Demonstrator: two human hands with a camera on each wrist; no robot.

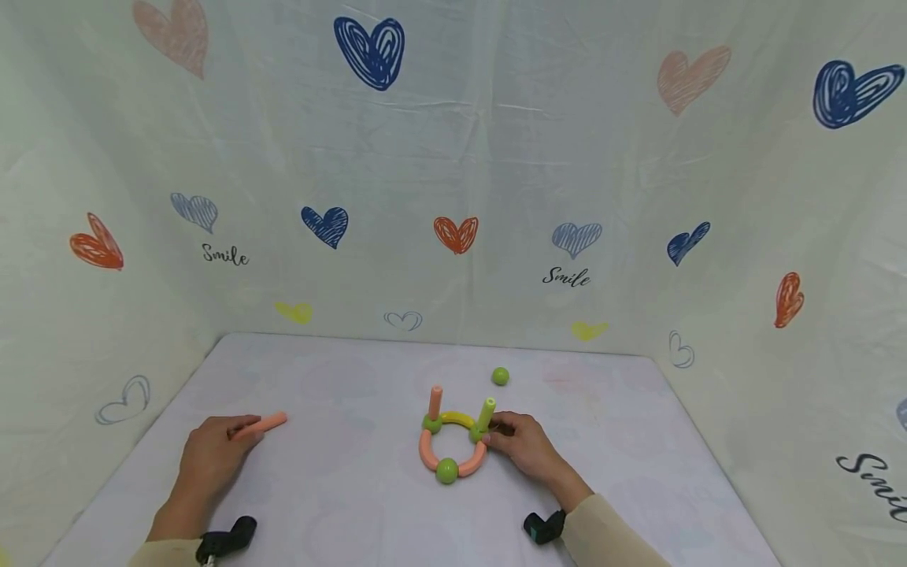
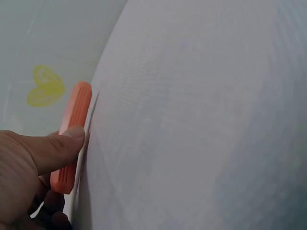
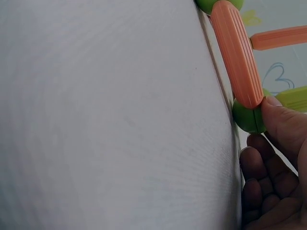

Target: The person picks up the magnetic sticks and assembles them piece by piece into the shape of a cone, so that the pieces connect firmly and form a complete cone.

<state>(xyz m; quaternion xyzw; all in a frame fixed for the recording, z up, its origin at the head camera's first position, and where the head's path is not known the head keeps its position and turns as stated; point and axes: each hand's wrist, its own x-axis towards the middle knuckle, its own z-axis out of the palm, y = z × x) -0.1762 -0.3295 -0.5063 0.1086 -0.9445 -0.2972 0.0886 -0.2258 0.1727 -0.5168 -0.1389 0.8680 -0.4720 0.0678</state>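
Observation:
My left hand (image 1: 212, 458) pinches a straight salmon-coloured rod (image 1: 260, 426) between thumb and fingers; its ridged side shows in the left wrist view. Right of the table's middle lies a ring of curved salmon rods (image 1: 427, 452) and a curved yellow rod (image 1: 457, 418), joined by green balls (image 1: 447, 471). A salmon rod (image 1: 435, 402) stands up from the ring's back left ball, and a light green rod (image 1: 486, 413) from the right one. With thumb and fingertips my right hand (image 1: 527, 446) grips that right green ball (image 3: 248, 117). Part of this ball is hidden by the thumb.
A loose green ball (image 1: 500, 376) lies behind the ring, close to the back of the white table (image 1: 340, 488). White cloth with printed hearts (image 1: 460, 157) hangs behind the table and at both sides. Black wrist cameras (image 1: 228, 540) sit at both wrists.

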